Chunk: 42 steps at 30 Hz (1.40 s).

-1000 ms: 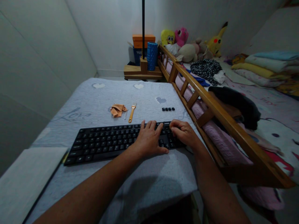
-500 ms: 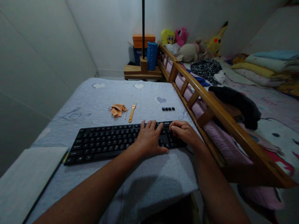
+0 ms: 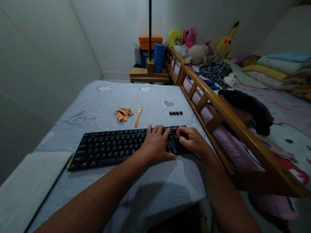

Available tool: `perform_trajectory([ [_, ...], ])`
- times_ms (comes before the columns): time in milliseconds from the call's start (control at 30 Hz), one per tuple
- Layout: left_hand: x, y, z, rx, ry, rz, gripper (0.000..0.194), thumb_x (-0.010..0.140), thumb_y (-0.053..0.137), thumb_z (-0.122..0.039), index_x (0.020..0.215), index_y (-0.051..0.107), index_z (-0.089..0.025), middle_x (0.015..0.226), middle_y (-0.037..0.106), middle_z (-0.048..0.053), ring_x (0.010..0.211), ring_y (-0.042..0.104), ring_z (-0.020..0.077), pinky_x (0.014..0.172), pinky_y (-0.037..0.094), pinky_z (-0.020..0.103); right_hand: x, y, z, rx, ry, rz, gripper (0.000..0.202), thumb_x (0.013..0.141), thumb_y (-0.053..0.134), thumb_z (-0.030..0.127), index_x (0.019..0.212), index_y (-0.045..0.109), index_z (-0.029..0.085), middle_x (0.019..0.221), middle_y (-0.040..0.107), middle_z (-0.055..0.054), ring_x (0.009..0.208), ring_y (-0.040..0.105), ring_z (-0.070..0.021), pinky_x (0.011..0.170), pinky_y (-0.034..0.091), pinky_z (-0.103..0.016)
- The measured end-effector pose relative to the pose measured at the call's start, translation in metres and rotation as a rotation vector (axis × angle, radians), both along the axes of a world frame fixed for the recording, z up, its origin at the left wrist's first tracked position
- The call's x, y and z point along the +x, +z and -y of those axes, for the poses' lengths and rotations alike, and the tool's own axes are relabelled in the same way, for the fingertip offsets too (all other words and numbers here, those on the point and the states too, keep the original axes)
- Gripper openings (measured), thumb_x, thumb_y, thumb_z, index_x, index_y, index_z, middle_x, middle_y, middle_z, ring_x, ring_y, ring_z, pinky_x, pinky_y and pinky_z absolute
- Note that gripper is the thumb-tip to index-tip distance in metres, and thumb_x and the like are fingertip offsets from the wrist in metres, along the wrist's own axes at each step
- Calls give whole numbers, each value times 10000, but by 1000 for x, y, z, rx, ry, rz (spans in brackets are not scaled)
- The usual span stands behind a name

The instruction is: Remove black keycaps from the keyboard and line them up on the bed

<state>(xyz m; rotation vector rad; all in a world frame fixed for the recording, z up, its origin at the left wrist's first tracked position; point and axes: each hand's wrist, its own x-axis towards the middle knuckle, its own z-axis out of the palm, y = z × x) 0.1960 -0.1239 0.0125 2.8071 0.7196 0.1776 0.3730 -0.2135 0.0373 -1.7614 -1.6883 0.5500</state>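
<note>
A black keyboard (image 3: 109, 147) lies across the cloth-covered table. My left hand (image 3: 156, 142) rests on its right part with the fingers spread and the thumb out, pressing flat and holding nothing. Over the number pad at the right end, my right hand (image 3: 190, 139) is curled, its forefinger and thumb bent towards the keys. What it holds is hidden; a faint thin line shows beside its knuckles. Beyond the keyboard sit several loose black keycaps (image 3: 176, 113) in a row. To their left lie a brush (image 3: 138, 117) with an orange handle, a thin cotton swab (image 3: 132, 118) and a crumpled orange cloth (image 3: 123, 114).
A wooden bed rail (image 3: 213, 111) runs close along the table's right side, with bedding and plush toys beyond it. A white flat board (image 3: 34, 184) lies at the near left. A blue foam roller (image 3: 159, 58) and an orange box (image 3: 150, 42) stand at the back.
My right hand has curled and turned slightly over the number pad, its thumb drawing apart from the forefinger. My left hand stays in place on the keyboard. The view has shifted slightly.
</note>
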Motion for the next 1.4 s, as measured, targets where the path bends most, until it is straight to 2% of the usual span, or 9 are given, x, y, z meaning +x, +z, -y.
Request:
perform_trajectory([
  [233,0,0,-1,-16,-1,0,1103,593,639,-781,1480,361,-188,1454,436,195,1372,352,394,1171,103,602,6,-1,1,-27,-127,-26,68,702,499,158,679,541,207,632,541,31,632,509,-140,603,362,-255],
  [433,0,3,0,-20,-5,-1,1091,604,641,-765,1477,361,-173,1452,435,201,1371,352,389,1174,99,602,9,1,1,-19,-126,-61,67,692,498,176,674,556,205,644,560,25,657,532,-147,643,389,-262],
  [800,0,4,1,-10,-3,-11,1098,606,637,-771,1480,359,-168,1448,437,205,1367,360,388,1170,113,603,5,0,-2,-70,-194,-181,58,688,499,187,667,547,212,610,526,36,648,517,-150,620,381,-257],
  [1200,0,0,-1,-9,-2,6,1079,599,638,-776,1475,369,-206,1447,442,177,1371,350,386,1174,94,591,-1,-4,-10,-1,-168,-95,101,720,474,185,639,530,207,611,517,32,639,500,-144,618,359,-259],
  [1400,1,1,0,-10,-10,8,1097,603,646,-766,1477,368,-165,1435,437,211,1361,356,399,1165,110,609,-6,-5,-14,-10,-161,-13,106,716,480,177,616,500,206,588,507,32,610,491,-137,599,340,-263],
])
